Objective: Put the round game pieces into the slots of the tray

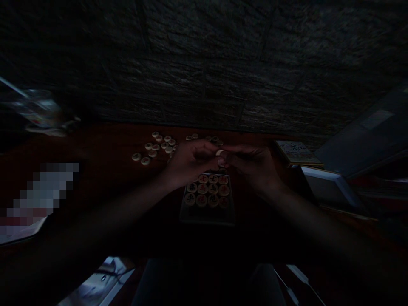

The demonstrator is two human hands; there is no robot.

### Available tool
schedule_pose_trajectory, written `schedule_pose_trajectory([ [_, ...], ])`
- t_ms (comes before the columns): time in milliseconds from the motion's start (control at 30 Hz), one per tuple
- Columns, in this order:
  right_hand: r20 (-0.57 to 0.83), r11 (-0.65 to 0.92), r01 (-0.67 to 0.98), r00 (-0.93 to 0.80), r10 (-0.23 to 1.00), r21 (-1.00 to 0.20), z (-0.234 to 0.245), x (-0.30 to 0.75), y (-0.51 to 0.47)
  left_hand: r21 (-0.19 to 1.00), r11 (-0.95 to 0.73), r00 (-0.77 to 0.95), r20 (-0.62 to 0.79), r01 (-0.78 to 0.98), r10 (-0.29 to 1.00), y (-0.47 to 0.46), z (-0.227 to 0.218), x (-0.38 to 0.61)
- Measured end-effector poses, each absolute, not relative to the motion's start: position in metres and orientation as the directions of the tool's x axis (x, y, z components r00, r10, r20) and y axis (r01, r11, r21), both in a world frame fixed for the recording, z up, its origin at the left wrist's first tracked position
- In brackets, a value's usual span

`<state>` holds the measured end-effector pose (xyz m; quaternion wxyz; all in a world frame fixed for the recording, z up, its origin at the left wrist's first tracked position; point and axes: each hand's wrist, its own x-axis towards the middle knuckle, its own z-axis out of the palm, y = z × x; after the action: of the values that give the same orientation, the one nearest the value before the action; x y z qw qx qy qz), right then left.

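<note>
Apparently, your left hand [188,160] and right hand [256,166] both pinched one piece [219,152] near the far end of the tray [207,216]; in dim light, a fingertip slip could have dropped it onto the lined-up pieces [202,188].

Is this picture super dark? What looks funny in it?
Head view: yes, very dim, though the left hand, right hand and boxed pieces show faintly; head view: the tabletop fades to black lower down; head view: square blocks hide something at left.

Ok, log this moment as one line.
left hand, right hand: fingertips on round piece | tray: marked pieces in rows | table: loose pieces
</note>
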<state>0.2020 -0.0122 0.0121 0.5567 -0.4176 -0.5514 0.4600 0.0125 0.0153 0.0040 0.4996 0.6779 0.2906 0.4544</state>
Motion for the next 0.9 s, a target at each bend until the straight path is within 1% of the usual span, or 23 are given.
schedule_pose_trajectory([
  [133, 0.238, 0.236, -0.057, -0.045, 0.97, -0.97, 0.0132, 0.2035, -0.0126, 0.953, -0.286, 0.412, 0.301, -0.1, 0.86, 0.0167, 0.0065, 0.0113],
  [300, 0.285, 0.28, -0.076, -0.064, 0.956, -0.957, 0.0114, 0.2042, -0.0118, 0.961, -0.245, 0.385, 0.275, -0.128, 0.881, 0.0166, 0.0079, 0.0094],
  [400, 0.298, 0.291, -0.089, -0.081, 0.951, -0.953, 0.01, 0.2038, -0.0119, 0.963, -0.245, 0.384, 0.27, -0.114, 0.883, 0.0153, 0.0087, 0.0085],
  [533, 0.29, 0.286, -0.062, -0.069, 0.955, -0.956, 0.0106, 0.2024, -0.0133, 0.962, -0.258, 0.395, 0.272, -0.088, 0.877, 0.0138, 0.0079, 0.0084],
  [767, 0.254, 0.253, -0.044, -0.024, 0.967, -0.967, 0.0121, 0.2001, -0.0136, 0.956, -0.27, 0.425, 0.292, -0.114, 0.857, 0.0137, 0.0048, 0.0099],
  [900, 0.286, 0.286, -0.015, -0.018, 0.958, -0.958, 0.0115, 0.2009, -0.0139, 0.95, -0.293, 0.399, 0.311, -0.107, 0.862, 0.0151, 0.0063, 0.011],
])
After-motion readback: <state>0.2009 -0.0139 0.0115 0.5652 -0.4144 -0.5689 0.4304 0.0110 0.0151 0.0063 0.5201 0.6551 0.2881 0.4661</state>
